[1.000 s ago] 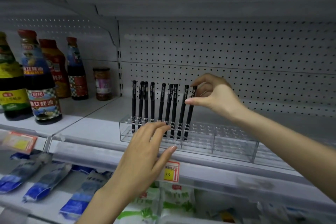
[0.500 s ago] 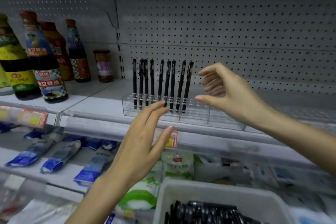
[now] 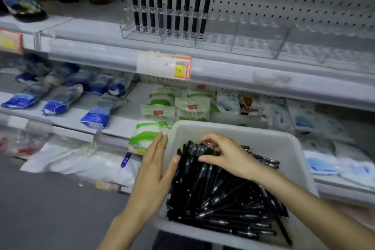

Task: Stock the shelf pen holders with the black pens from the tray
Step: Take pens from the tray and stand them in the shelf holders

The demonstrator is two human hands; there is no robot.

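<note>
We see the left hand (image 3: 154, 170) flat, fingers straight, against the left wall of the tray (image 3: 263, 138), thumb over its rim. The right hand (image 3: 225, 158) curls over the black pens (image 3: 219, 199) piled in the tray; we cannot tell whether it grips one. Other standing pens (image 3: 170, 0) fill the left end of the clear holder (image 3: 233, 40) at the shelf (image 3: 263, 75) edge, above a yellow price tag (image 3: 181, 68) reading "79".

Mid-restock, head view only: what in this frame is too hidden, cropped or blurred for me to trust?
All head view:
- Right hand: its curled fingers cover the tray pens beneath, so a grip on one is unconfirmed.
- Shelf pens: tops cut off by the upper edge.
- Bottles: blurred and cropped, labels unreadable.
- Tray: near corner cut off by the bottom edge.
</note>
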